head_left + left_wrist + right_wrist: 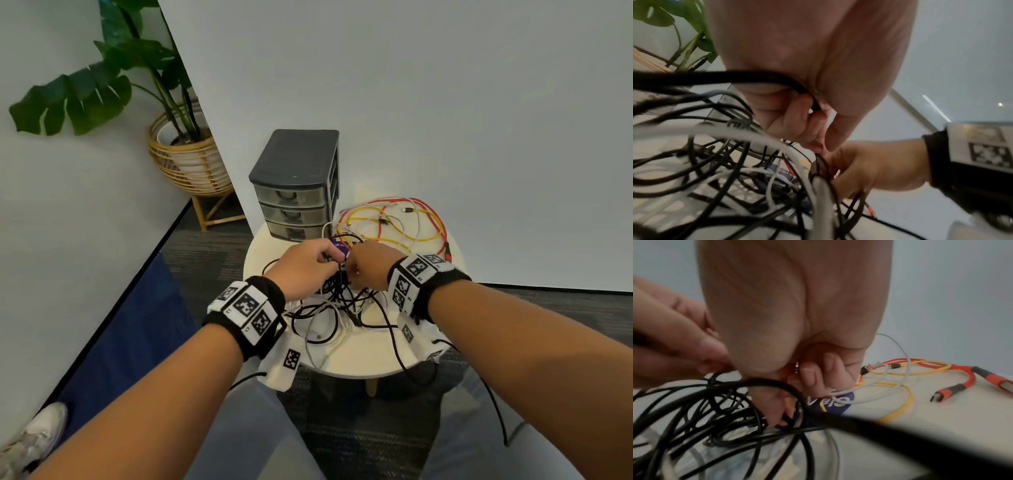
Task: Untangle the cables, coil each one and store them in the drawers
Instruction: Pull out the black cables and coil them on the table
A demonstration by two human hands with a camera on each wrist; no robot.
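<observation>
Potted monstera far left; round table; three-drawer organizer at back, drawers closed. Red and yellow cables beside it. Black-white tangle centre (partly hidden by hands): left hand pinches black cable; right hand grips black strands.

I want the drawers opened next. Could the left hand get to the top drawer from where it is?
Probably yes: the top drawer faces the left hand with nothing between, but that hand grips a black cable and must release it first.

An office corner: grey carpet tiles, partition wall, potted plant.
</observation>
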